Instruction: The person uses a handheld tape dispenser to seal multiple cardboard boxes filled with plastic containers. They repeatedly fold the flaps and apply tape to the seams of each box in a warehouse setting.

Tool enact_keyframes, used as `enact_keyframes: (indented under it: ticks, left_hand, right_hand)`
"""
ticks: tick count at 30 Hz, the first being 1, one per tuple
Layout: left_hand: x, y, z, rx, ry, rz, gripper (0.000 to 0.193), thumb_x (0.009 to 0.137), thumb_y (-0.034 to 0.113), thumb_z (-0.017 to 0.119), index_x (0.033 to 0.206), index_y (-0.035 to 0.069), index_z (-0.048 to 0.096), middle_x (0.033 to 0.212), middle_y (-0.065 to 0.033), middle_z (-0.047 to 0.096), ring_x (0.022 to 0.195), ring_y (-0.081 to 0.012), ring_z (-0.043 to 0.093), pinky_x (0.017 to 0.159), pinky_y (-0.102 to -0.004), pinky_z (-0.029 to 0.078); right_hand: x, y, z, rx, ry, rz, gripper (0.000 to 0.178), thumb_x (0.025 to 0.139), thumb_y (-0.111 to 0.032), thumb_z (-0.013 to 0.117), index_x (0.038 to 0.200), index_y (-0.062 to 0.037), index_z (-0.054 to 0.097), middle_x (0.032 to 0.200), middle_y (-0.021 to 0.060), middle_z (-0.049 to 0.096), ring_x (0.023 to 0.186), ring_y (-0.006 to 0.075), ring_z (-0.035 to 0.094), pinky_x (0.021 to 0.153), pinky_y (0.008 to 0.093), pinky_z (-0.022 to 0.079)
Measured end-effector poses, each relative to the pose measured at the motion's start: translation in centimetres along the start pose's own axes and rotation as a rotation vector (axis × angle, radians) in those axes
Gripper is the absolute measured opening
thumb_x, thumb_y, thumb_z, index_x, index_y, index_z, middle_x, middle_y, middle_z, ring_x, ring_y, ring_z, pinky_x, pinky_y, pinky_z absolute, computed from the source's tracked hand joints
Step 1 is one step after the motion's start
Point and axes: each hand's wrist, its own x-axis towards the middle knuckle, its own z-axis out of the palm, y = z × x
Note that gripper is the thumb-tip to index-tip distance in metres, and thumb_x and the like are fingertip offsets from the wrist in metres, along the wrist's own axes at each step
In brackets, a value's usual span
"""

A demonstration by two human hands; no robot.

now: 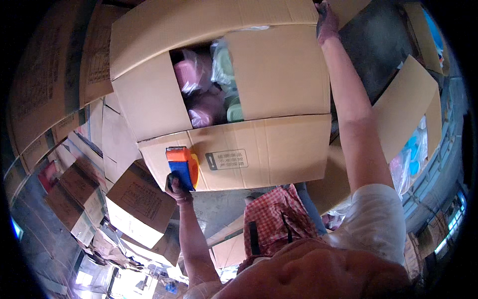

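A large cardboard carton (279,74) stands before me, its flaps leaving a gap in the middle. Through that gap show pink items (187,74) and green items (223,67) in clear plastic bags. My left hand (178,190) is closed round the handle of an orange and blue tape dispenser (179,164) with a yellow roll, held over the carton's near flap (279,154). At the far right corner, my right hand (327,22) has its fingers curled at the flap's edge. Both hands wear dark, thin gloves.
Tall stacked cartons (45,74) rise on the left, with a smaller carton (137,204) nearer. To the right, an open carton (411,99) holds blue items (413,149) in plastic. A red checked apron (279,214) hangs at my front.
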Motion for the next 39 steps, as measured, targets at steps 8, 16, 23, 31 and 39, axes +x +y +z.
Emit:
enact_keyframes:
  ticks: [8,16,23,31,39]
  left_hand:
    - [-1.3,-3.5,-1.3,0.011,0.183,0.053,0.037,0.070,0.044,0.060,0.074,0.009,0.052,0.074,0.0006,0.046,0.071,-0.0173,0.046,0.068,-0.0337,0.040]
    - [-0.8,-0.6,0.9,-0.170,0.222,-0.101,0.027,0.072,0.035,0.060,0.075,0.009,0.052,0.075,0.0011,0.046,0.074,-0.0152,0.045,0.070,-0.0310,0.039]
    - [0.7,6.6,9.8,-0.185,-0.281,0.013,0.023,0.067,0.022,0.062,0.079,0.002,0.057,0.074,-0.0025,0.054,0.069,-0.0151,0.050,0.065,-0.0284,0.043]
    - [3.0,6.5,18.6,0.383,-0.766,0.419,0.039,0.072,0.036,0.060,0.075,-0.003,0.058,0.059,-0.0024,0.055,0.055,-0.0109,0.050,0.052,-0.0251,0.041]
    - [3.9,6.0,18.3,0.473,-0.830,0.490,0.052,0.067,0.052,0.061,0.075,0.001,0.060,0.058,-0.0065,0.056,0.052,-0.0164,0.054,0.051,-0.0281,0.042]
  right_hand:
    - [-10.4,-8.7,-2.1,-0.153,-0.676,0.192,0.042,0.081,-0.039,0.051,0.113,-0.0118,0.052,0.107,0.0085,0.056,0.100,0.0227,0.052,0.088,0.0344,0.039]
    - [-21.5,-6.5,-8.4,-1.920,-0.721,-0.591,0.062,0.077,-0.032,0.055,0.131,-0.0205,0.028,0.131,0.0095,0.034,0.119,0.0292,0.033,0.099,0.0458,0.025]
    - [-19.8,-5.7,-9.9,-1.835,-0.723,-0.675,0.067,0.074,-0.032,0.058,0.133,-0.0245,0.025,0.132,0.0096,0.031,0.119,0.0315,0.033,0.100,0.0478,0.022]
    - [-26.6,-5.2,-6.6,-0.779,-0.405,0.155,0.037,0.077,-0.024,0.059,0.111,-0.0132,0.053,0.108,0.0059,0.055,0.104,0.0196,0.050,0.089,0.0388,0.038]
    - [-31.4,1.0,0.0,-0.319,-0.575,0.413,0.015,0.080,-0.021,0.056,0.087,-0.0080,0.060,0.082,0.0030,0.059,0.066,0.0115,0.056,0.053,0.0246,0.045]
